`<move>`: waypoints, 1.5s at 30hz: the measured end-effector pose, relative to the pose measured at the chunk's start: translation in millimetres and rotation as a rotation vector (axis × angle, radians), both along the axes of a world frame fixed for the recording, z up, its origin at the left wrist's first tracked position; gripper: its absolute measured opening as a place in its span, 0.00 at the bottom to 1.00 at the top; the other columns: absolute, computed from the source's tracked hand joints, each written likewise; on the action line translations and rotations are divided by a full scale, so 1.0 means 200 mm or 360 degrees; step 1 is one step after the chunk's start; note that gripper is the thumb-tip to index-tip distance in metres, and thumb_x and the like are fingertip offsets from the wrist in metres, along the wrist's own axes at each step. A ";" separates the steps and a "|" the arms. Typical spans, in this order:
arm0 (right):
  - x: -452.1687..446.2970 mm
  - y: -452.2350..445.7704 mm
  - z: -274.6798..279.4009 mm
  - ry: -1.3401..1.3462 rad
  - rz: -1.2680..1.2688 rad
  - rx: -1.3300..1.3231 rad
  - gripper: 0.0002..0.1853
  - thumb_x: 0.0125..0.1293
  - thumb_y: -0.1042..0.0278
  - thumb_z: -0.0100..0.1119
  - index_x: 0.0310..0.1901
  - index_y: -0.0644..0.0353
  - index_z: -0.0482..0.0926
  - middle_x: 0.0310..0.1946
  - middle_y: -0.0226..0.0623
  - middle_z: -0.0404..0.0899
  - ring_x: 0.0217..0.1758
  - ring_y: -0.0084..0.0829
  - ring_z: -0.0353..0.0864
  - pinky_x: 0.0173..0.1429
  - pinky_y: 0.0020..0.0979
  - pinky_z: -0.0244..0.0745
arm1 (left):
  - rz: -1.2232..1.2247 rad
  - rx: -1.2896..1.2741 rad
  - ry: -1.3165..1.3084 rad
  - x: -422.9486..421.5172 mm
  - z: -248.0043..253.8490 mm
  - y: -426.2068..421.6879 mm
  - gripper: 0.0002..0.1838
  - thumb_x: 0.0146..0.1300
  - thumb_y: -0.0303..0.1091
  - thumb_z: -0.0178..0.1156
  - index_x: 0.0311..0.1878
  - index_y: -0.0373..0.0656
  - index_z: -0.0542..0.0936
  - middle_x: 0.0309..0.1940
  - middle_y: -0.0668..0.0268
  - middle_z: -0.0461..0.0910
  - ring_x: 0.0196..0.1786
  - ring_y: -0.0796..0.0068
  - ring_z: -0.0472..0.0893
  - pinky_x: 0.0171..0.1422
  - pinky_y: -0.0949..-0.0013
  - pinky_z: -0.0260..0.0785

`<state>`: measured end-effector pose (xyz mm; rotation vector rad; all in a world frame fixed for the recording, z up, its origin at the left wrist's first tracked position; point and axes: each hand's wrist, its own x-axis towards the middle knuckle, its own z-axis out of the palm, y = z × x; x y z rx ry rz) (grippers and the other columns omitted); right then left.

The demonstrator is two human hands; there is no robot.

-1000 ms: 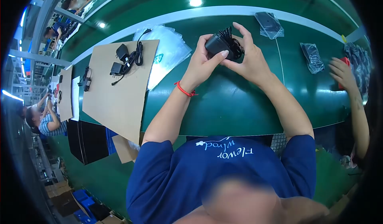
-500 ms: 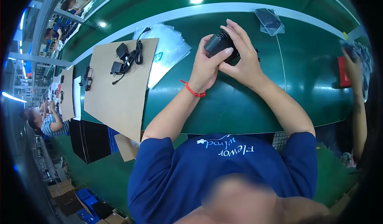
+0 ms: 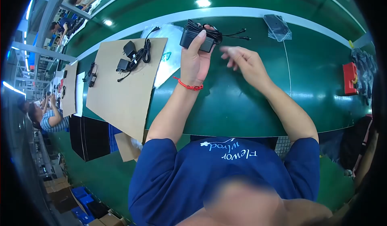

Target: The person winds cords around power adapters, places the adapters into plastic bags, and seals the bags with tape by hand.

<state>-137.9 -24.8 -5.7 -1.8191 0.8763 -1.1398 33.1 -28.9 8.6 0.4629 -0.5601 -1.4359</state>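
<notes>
My left hand point(image 3: 196, 59) is closed around a black power adapter point(image 3: 197, 40), thumb across its front. The adapter's black cable point(image 3: 200, 27) is bundled on top, and loose ends stick out to the right. My right hand point(image 3: 246, 64) is just right of the adapter, apart from it. Its fingers are loosely bent and spread, the tips blurred, with nothing visible in them. Behind my left hand, clear plastic bags point(image 3: 168, 61) lie on the green bench point(image 3: 229, 105). A cardboard sheet point(image 3: 121, 83) on the left bears more black adapters point(image 3: 131, 59) with cables.
A plastic-wrapped black item point(image 3: 277, 27) lies at the back of the bench. A red box point(image 3: 349, 77) stands at the right beside plastic-wrapped items point(image 3: 364, 71). Another adapter point(image 3: 92, 80) lies near the cardboard's left edge. Several people work at the far left.
My hands have parted: the left has moved left and slightly up with the adapter, and the right has let go and lowered. A co-worker's hand at the right has left the red box.
</notes>
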 end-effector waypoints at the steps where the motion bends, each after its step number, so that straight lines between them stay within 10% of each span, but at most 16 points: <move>1: 0.01 -0.02 0.00 -0.0408 -0.0031 0.0561 0.19 0.65 0.69 0.59 0.57 0.64 0.75 0.48 0.37 0.79 0.51 0.31 0.77 0.57 0.31 0.72 | -0.0014 -0.0007 -0.0014 0.00 0.01 0.00 0.15 0.62 0.25 0.61 0.51 0.41 0.73 0.45 0.64 0.79 0.50 0.71 0.78 0.58 0.65 0.72; 2: 0.01 -0.03 0.00 -0.0818 -0.0065 0.1119 0.16 0.67 0.69 0.57 0.55 0.64 0.77 0.45 0.35 0.81 0.47 0.28 0.79 0.55 0.30 0.73 | -0.0031 -0.0015 -0.0027 0.00 0.02 0.01 0.15 0.62 0.25 0.61 0.51 0.41 0.73 0.45 0.63 0.79 0.50 0.71 0.79 0.58 0.65 0.72; 7: -0.07 -0.12 0.01 -0.1306 -0.0301 0.0794 0.13 0.68 0.69 0.57 0.51 0.64 0.80 0.43 0.33 0.81 0.43 0.24 0.79 0.48 0.28 0.75 | -0.0253 0.0018 -0.0250 -0.07 -0.02 0.05 0.16 0.61 0.25 0.61 0.52 0.40 0.73 0.47 0.63 0.78 0.52 0.72 0.77 0.59 0.65 0.71; 18: -0.09 -0.05 0.06 0.0601 -0.0259 -0.0448 0.19 0.62 0.74 0.58 0.55 0.68 0.76 0.45 0.42 0.79 0.55 0.38 0.75 0.63 0.35 0.64 | -0.0245 0.0041 -0.0340 -0.16 -0.08 0.08 0.19 0.60 0.22 0.62 0.55 0.41 0.73 0.50 0.65 0.77 0.52 0.74 0.77 0.58 0.68 0.71; 27: 0.05 0.05 -0.02 0.0817 -0.0437 -0.0898 0.42 0.52 0.64 0.66 0.68 0.67 0.58 0.53 0.49 0.70 0.55 0.48 0.72 0.61 0.42 0.65 | -0.0052 0.0136 -0.0268 -0.20 -0.15 0.11 0.21 0.60 0.27 0.66 0.55 0.41 0.72 0.49 0.66 0.77 0.50 0.78 0.76 0.57 0.72 0.69; 35: -0.01 -0.04 0.00 0.0854 -0.0280 -0.0302 0.43 0.55 0.58 0.67 0.65 0.73 0.58 0.53 0.55 0.71 0.53 0.51 0.74 0.57 0.40 0.71 | -0.0023 0.0012 -0.0993 -0.14 -0.14 0.04 0.23 0.65 0.45 0.62 0.54 0.38 0.72 0.45 0.65 0.77 0.49 0.76 0.76 0.53 0.69 0.70; 41: -0.06 -0.12 -0.09 0.0699 -0.0444 -0.0124 0.36 0.62 0.53 0.63 0.63 0.72 0.63 0.51 0.52 0.73 0.53 0.44 0.75 0.57 0.36 0.69 | 0.0659 0.0224 -0.2851 0.30 0.06 -0.14 0.23 0.63 0.50 0.58 0.39 0.33 0.78 0.34 0.48 0.81 0.39 0.47 0.80 0.43 0.55 0.72; 45: -0.05 -0.12 -0.08 0.0639 -0.0418 -0.0055 0.36 0.62 0.50 0.62 0.62 0.71 0.65 0.51 0.52 0.74 0.52 0.41 0.75 0.56 0.34 0.69 | 0.0609 0.0322 -0.3430 0.47 -0.20 -0.18 0.19 0.63 0.46 0.58 0.37 0.35 0.80 0.34 0.49 0.82 0.38 0.48 0.81 0.42 0.54 0.72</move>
